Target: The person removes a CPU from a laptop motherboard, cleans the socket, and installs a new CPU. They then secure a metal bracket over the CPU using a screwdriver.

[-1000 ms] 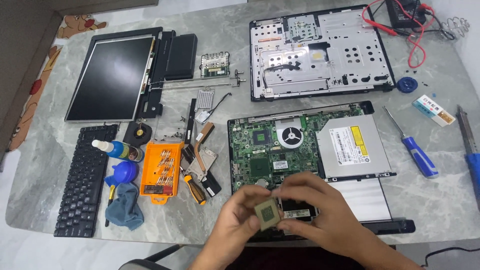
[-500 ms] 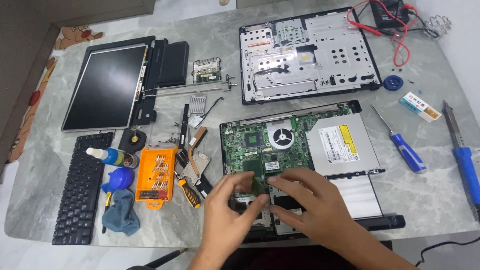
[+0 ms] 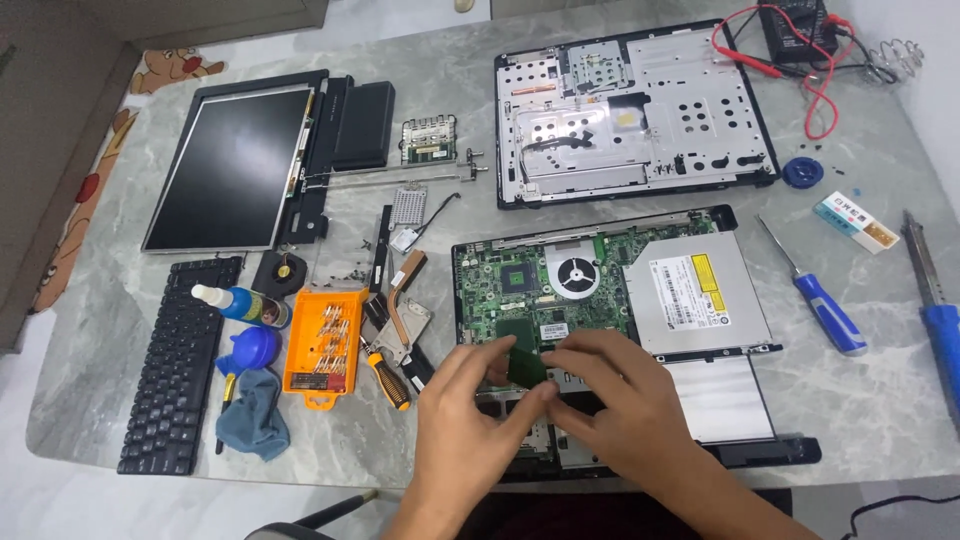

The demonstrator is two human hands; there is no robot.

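Note:
A small square green processor chip [image 3: 525, 368] is pinched between the fingertips of both hands, tilted just above the lower left part of the green motherboard [image 3: 515, 285]. My left hand [image 3: 465, 430] grips the chip from the left and my right hand [image 3: 615, 410] from the right. The board sits in an opened black laptop base [image 3: 770, 455], with a round fan [image 3: 577, 272] and a silver optical drive [image 3: 695, 290] beside it. My hands hide the base's front part.
On the grey marble table lie an orange bit case [image 3: 325, 345], an orange-black screwdriver [image 3: 385, 378], a copper heat pipe [image 3: 400, 295], a keyboard [image 3: 180, 365], a screen panel [image 3: 235, 165], a metal laptop cover [image 3: 630, 110], a blue screwdriver [image 3: 825, 312], a blue bottle [image 3: 240, 303] and a cloth [image 3: 250, 420].
Both hands have gone down and away from the camera with the chip, from held up in front of me to just over the motherboard. The chip's green side shows now.

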